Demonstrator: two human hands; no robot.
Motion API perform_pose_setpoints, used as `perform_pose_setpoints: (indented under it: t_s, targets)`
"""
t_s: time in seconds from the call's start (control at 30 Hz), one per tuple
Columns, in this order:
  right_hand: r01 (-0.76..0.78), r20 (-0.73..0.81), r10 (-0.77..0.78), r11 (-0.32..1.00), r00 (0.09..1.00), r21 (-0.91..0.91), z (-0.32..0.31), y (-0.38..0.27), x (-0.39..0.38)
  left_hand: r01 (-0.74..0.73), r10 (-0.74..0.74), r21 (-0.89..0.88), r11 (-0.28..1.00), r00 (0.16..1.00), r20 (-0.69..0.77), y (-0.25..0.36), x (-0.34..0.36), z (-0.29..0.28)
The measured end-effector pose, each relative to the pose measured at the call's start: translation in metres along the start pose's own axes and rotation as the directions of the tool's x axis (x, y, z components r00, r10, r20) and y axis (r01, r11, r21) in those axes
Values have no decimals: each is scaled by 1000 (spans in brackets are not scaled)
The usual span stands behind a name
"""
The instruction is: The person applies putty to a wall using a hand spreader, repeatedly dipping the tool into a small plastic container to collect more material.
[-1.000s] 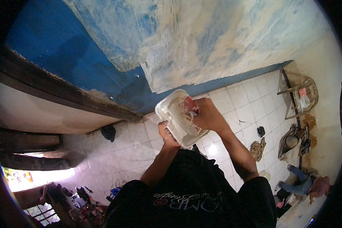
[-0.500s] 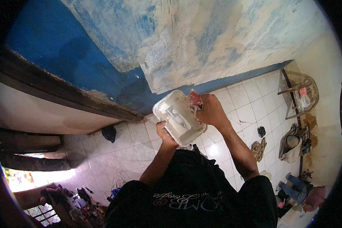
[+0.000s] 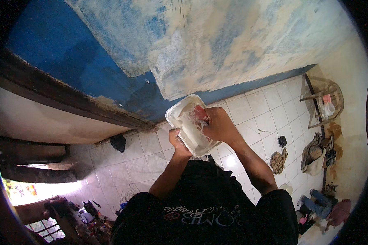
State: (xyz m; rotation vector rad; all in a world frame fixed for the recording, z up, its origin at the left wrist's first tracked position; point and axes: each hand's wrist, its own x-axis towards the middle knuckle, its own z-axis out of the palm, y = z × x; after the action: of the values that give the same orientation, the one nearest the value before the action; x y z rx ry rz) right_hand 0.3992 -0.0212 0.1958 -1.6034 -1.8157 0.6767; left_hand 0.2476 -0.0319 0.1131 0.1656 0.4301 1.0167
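Observation:
My left hand (image 3: pixel 180 143) grips the near left side of a white plastic tub (image 3: pixel 170 117), thumb over the rim. White paste (image 3: pixel 189 122) coats the tub's inside. My right hand (image 3: pixel 221 125) is closed around a red scraper (image 3: pixel 200 113) smeared with paste. The scraper is inside the tub, over the paste; the fingers hide part of it. Beyond the tub rises a blue wall (image 3: pixel 110 53), and a patchy whitish coat (image 3: pixel 200 49) covers much of it.
White floor tiles (image 3: pixel 253 108) lie below. A dark bundle (image 3: pixel 118 143) rests near the wooden door frame (image 3: pixel 69 92). At the right are a chair (image 3: pixel 335 100), a crumpled cloth (image 3: pixel 278 161), and jeans (image 3: pixel 322 200). Mixed clutter (image 3: pixel 90 220) fills the lower left.
My right hand has moved left and slightly down, bringing the red scraper from the tub's far right rim into its middle. The left hand still holds the tub in nearly the same place.

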Motion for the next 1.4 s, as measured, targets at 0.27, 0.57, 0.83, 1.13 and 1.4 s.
perform_pose_setpoints:
  t_s: [0.27,0.57,0.83,1.13,1.4]
  targets:
    - [-49,8,49,995,999,91,-1,0,2,-9,10,-13,1000,1000,21,0,0,-2]
    - [-73,-86,69,996,994,-43,-5,-10,2,-82,82,10,997,996,-27,-3,0,-5]
    - [-40,-126,35,999,991,-36,7,0,1,-17,17,-12,1000,1000,25,-3,0,-10]
    - [7,-86,-3,999,996,50,5,-23,-5,-30,31,-17,999,999,25,-4,1,-14]
    - [-78,12,79,994,997,-74,8,-35,-5,-50,52,48,998,997,-48,-8,1,-23]
